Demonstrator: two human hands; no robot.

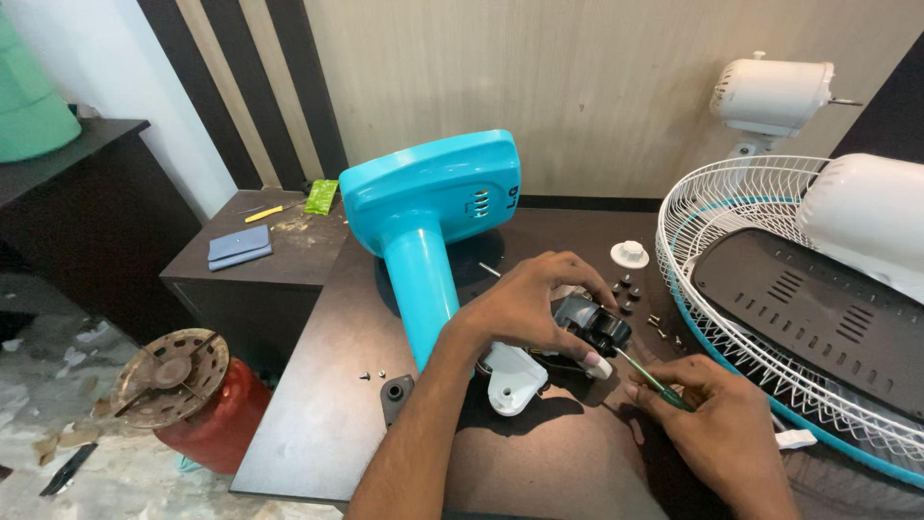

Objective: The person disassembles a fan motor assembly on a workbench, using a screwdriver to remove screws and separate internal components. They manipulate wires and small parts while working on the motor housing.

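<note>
You are at the fastening stage on the small black part (599, 325) at the foot of the turquoise fan stand (423, 231), which lies tipped over on the dark table (318, 424); whether the screw is going in or coming out cannot be told from this view. Your left hand (525, 306) arches over the black part, fingers curled around it and pressing it down against the white bracket (515, 377) beside the stand's neck, thumb tip resting at its lower edge. Your right hand (717, 424) is closed around the green handle of a screwdriver (654, 380), fingers wrapped tight, with the shaft angled up and left so that the tip meets the black part just under your left thumb. The next move, as it looks, calls for keeping the blade square in the screw head and the part pinned firm so it does not twist under the turn. Loose dark screws (626, 289) and a white knob (629, 253) lie just beyond your left hand, near the white wire fan guard (731, 221) at the table's right side.
</note>
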